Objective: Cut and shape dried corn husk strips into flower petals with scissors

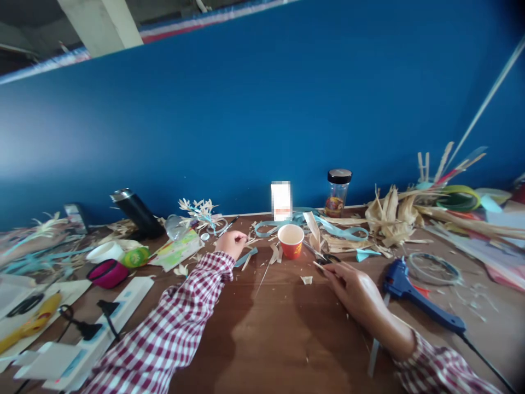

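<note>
My left hand [232, 243] is closed in a pinch above the table, left of the red paper cup [292, 250]. What its fingertips hold, if anything, is too small to make out. A light-blue scrap [245, 258] lies just below that hand. To the right of the cup, my right hand [353, 289] has its fingers pressed together, and a thin pale strip [318, 266] shows at their tips. Black-handled scissors [328, 259] lie right behind those fingers. Dry husk pieces [314, 232] and a small pale scrap [306, 280] are around the cup.
A blue glue gun [414, 293] lies at right beside a wire ring [435, 268]. Dry corn husks [389, 216] and a lidded jar [338, 194] stand behind. At left are a power strip [98, 334], a magenta cup [107, 273] and a tilted black flask [137, 213]. A blue partition [246, 120] rises behind.
</note>
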The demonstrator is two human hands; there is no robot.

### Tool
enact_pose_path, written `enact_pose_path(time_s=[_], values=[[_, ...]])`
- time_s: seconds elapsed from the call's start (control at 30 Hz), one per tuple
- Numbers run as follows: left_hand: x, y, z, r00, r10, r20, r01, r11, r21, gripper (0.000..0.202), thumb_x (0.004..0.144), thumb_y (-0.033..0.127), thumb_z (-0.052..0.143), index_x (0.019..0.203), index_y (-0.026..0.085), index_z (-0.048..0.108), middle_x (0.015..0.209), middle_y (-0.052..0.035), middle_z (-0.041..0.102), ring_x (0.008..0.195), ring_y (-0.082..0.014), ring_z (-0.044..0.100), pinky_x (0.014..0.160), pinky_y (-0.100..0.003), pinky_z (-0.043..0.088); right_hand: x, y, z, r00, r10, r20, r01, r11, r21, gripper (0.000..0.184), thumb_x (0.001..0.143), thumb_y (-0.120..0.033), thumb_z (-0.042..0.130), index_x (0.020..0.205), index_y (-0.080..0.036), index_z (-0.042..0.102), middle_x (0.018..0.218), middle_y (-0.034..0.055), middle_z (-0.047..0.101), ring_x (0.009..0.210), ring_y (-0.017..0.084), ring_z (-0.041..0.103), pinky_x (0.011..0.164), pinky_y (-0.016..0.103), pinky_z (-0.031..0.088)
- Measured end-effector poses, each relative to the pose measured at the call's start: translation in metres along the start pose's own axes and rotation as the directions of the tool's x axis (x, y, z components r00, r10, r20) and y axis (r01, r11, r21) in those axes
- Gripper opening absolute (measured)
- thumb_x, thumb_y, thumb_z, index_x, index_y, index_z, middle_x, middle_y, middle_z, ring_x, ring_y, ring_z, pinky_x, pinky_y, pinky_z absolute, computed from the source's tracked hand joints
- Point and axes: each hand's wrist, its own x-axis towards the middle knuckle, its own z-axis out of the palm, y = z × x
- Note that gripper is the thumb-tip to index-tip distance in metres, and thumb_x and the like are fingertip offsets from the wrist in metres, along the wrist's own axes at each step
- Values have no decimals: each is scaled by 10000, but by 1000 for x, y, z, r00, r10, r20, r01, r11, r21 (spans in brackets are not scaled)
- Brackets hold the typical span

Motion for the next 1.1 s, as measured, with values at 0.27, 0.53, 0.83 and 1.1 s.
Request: enact_pose_path(time_s=[0.27,0.53,0.83,1.1], values=[[2,-22,13,996,33,79,-39,996,81,168,730,149,637,851,222,727,958,-86,680,948,-241,608,891,-325,405,1,4,3,1000,-3,-4,2,1000,-26,247,882,-314,437,941,-222,659,907,57,711,814,220,666,653,285,498],[11,-15,15,991,-118,64,128,972,-197,39,713,206,677,736,174,679,970,-91,669,896,-206,622,780,-276,462,1,2,1,1000,0,-8,0,1000,-9,255,878,-324,435,935,-221,661,912,63,711,811,222,669,660,293,509],[-3,-4,8,918,-263,298,397,641,-657,163,697,166,695,843,133,630,797,-71,702,467,-48,542,397,-147,393,0,3,2,1000,-2,-13,2,1000,-4,260,875,-341,443,950,-220,661,910,65,710,813,225,667,657,296,506],[-27,8,10,888,-246,389,460,425,-779,94,701,102,681,780,152,686,780,-52,705,503,-56,556,397,-129,419,1,2,1,1000,5,-10,-4,1000,8,249,879,-331,442,941,-230,661,894,51,712,796,213,669,648,282,500]])
